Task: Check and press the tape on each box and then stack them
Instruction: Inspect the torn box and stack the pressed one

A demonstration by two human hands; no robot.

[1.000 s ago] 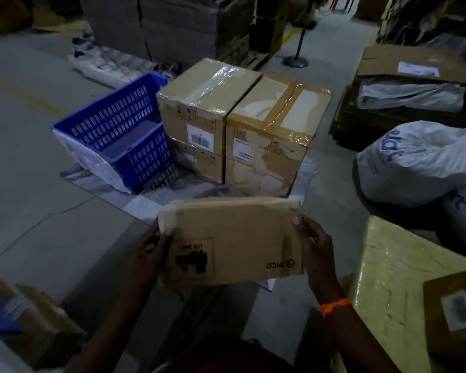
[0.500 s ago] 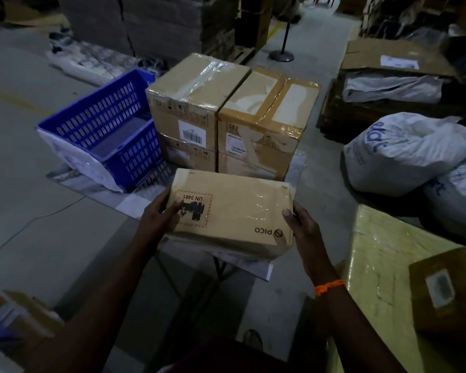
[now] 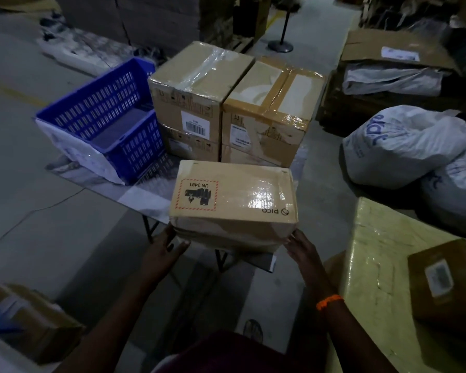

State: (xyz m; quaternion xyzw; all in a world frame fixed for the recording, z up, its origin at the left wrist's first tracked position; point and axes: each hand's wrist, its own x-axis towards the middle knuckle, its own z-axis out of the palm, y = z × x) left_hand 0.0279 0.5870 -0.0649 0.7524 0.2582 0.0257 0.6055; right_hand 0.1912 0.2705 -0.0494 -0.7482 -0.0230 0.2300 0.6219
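Note:
A flat brown PICO box (image 3: pixel 237 195) with a red-bordered UN 3481 label lies on the near edge of the small folding table (image 3: pixel 269 261), its glossy taped top facing up. My left hand (image 3: pixel 165 247) grips its near left bottom corner. My right hand (image 3: pixel 303 250) holds the near right corner with the fingertips. Behind it stand two stacks of two taped boxes, the left stack (image 3: pixel 199 87) sealed with clear tape and the right stack (image 3: pixel 273 95) with brown tape.
A blue plastic basket (image 3: pixel 105 122) sits on the table left of the stacks. White sacks (image 3: pixel 404 146) lie on the floor at right. A yellow-wrapped carton (image 3: pixel 379 265) with a small brown box (image 3: pixel 447 284) on it stands near my right arm. Open boxes (image 3: pixel 30 316) sit at lower left.
The PICO box went from upright in my hands to flat on the table edge in front of the stacks. My hands slid from its sides to its near bottom corners.

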